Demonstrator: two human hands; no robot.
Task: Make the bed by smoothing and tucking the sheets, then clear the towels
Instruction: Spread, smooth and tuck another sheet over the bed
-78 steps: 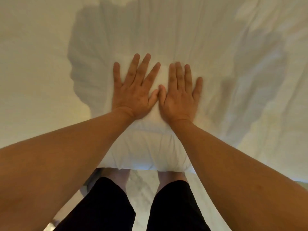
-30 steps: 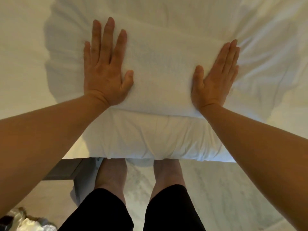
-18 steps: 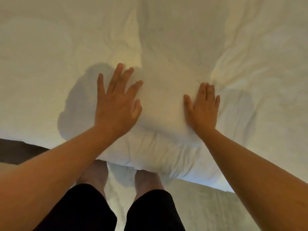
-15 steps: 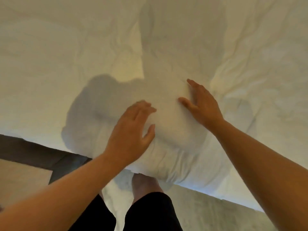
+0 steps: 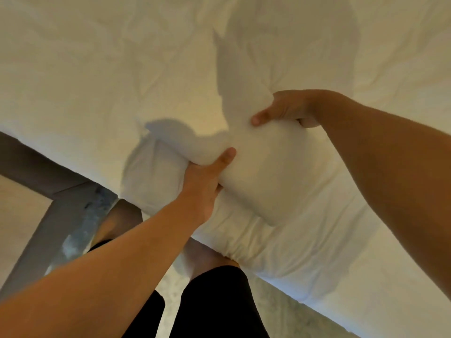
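Towel: folded white towel (image 5: pixel 258 172) sits on the bed edge, in the middle of the frame.
Left hand: left hand (image 5: pixel 205 181) grips the towel's near left side, thumb on top, fingers curled under.
Right hand: right hand (image 5: pixel 285 111) grips the far side, thumb on top.
Sheet: sheet (image 5: pixel 97 69) looks mostly flat, with some soft wrinkles at the top.
Done: smoothing looks mostly finished.
Left: the towel looks about to be carried off the bed.

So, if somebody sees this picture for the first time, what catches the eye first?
Two bare hands gripping a folded white towel at the bed's near edge: the left hand on its near-left side, the right hand on its far side. Around it spreads the wrinkled white sheet.
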